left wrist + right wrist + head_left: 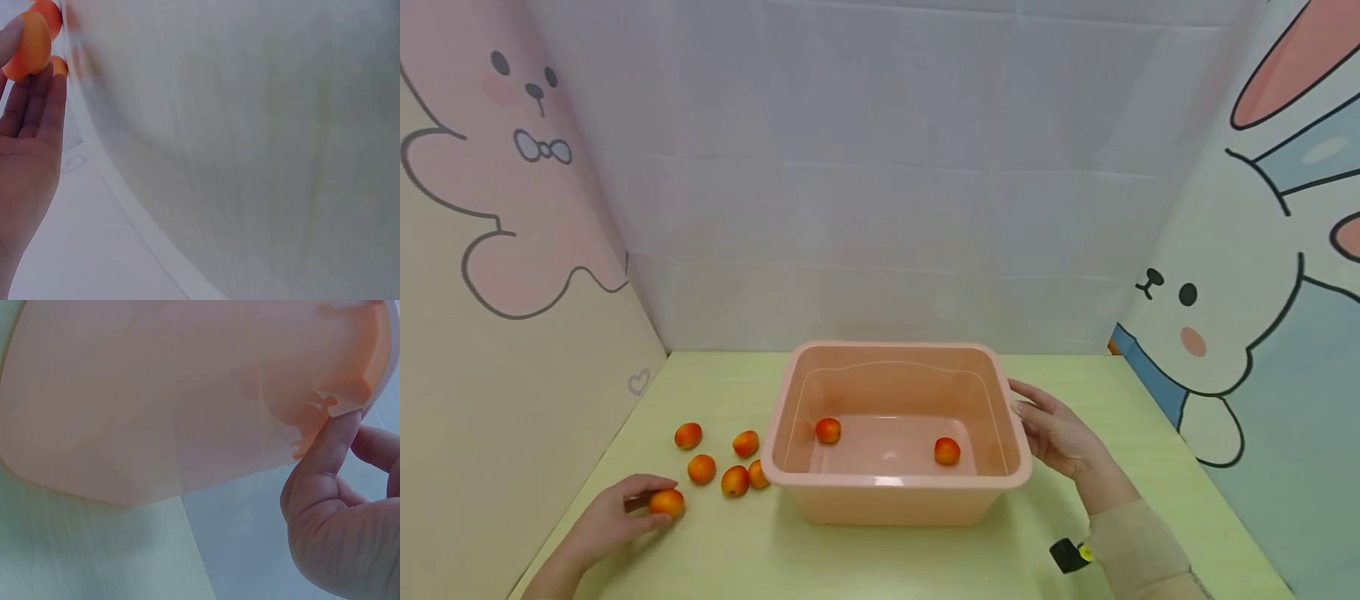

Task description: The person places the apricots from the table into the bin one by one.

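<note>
Orange fruit sits in left hand; right hand holds pink tub.

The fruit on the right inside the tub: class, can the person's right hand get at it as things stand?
Probably yes: the tub is open above and nothing covers the fruit, though the right hand would first need to release the tub.

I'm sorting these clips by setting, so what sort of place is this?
Probably a small tabletop booth, perhaps dressed for filming: a creased pale sheet hangs behind the light table, and a cartoon rabbit and a pink cartoon animal decorate either side.
</note>
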Tool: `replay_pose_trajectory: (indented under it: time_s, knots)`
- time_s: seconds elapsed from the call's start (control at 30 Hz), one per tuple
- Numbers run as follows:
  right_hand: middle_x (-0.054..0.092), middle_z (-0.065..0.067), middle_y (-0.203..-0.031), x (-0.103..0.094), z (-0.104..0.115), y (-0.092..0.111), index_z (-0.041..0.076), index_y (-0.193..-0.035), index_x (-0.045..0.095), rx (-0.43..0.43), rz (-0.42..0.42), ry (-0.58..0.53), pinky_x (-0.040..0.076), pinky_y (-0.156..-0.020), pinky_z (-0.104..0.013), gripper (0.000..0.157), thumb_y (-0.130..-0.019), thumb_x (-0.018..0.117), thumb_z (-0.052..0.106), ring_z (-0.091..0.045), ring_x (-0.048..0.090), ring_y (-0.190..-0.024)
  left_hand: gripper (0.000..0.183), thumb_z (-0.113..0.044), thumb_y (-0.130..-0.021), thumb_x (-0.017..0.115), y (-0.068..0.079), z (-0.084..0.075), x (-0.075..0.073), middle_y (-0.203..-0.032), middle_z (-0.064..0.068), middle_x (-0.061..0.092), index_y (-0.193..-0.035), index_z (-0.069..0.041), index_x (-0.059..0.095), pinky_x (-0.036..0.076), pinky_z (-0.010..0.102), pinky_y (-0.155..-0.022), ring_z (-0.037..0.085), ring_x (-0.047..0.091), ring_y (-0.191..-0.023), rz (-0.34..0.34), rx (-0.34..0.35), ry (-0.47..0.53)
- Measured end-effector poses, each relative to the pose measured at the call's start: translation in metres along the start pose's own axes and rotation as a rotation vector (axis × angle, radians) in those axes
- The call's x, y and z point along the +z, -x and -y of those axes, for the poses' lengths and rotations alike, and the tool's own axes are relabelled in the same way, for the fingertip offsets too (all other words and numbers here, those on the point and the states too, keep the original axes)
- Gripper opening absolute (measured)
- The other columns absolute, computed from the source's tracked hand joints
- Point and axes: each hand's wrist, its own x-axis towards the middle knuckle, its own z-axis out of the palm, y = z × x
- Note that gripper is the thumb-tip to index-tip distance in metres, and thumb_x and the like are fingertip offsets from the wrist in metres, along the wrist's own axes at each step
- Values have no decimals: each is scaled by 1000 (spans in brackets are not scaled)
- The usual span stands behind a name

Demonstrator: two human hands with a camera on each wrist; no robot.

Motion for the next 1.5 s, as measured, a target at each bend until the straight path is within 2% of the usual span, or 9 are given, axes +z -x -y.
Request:
replay_pose_trajectory:
  time_s: [0.1,0.37,0.63,0.77,1.07,1.3,1.5]
  knots:
    - [70,-1,-110,0,0,0,16,-141,45,-1,-4,-2,58,-76,-26,37,-104,52,14,-12,68,-88,38,-4,-76,84,-1,-1,-1,-106,2,68,-111,4,69,51,13,-79,-4,58,-94,-23,20,25]
    - [70,-1,-110,0,0,0,19,-137,48,-2,-5,-17,58,-76,-26,33,-104,52,14,-12,69,-89,40,-1,-78,82,-7,-9,1,-109,5,66,-114,6,66,53,15,-79,-2,59,-96,-34,33,93]
    - [71,-1,-109,0,-2,0,24,-129,55,-7,3,-36,58,-76,-26,27,-104,52,13,-12,69,-89,42,0,-78,82,-19,-23,-1,-109,9,66,-115,7,65,52,14,-79,-1,60,-94,-80,66,77]
    - [71,-1,-109,0,-2,0,25,-128,56,-11,9,-43,58,-75,-26,27,-104,51,12,-12,69,-88,40,0,-79,81,-29,-31,-5,-109,7,65,-115,7,65,53,15,-78,-3,59,-93,-102,66,64]
    - [71,-1,-108,0,-2,-1,26,-127,57,-12,4,-37,58,-73,-25,27,-104,52,14,-12,69,-87,43,-2,-83,79,-56,-54,-9,-117,22,61,-122,6,63,52,14,-80,-6,57,-96,-109,54,84]
    - [70,-1,-109,0,-2,-1,23,-131,54,-2,-14,-26,58,-74,-25,29,-104,53,14,-12,69,-89,42,-5,-85,78,-75,-71,-10,-115,20,61,-124,4,63,54,17,-78,-3,61,-94,-102,70,95]
    - [71,-1,-108,0,-2,-2,24,-130,55,-14,-2,-29,58,-73,-25,28,-104,51,13,-12,69,-88,43,-9,-87,77,-93,-89,-18,-120,18,59,-126,2,62,51,13,-82,-3,60,-97,-115,85,77]
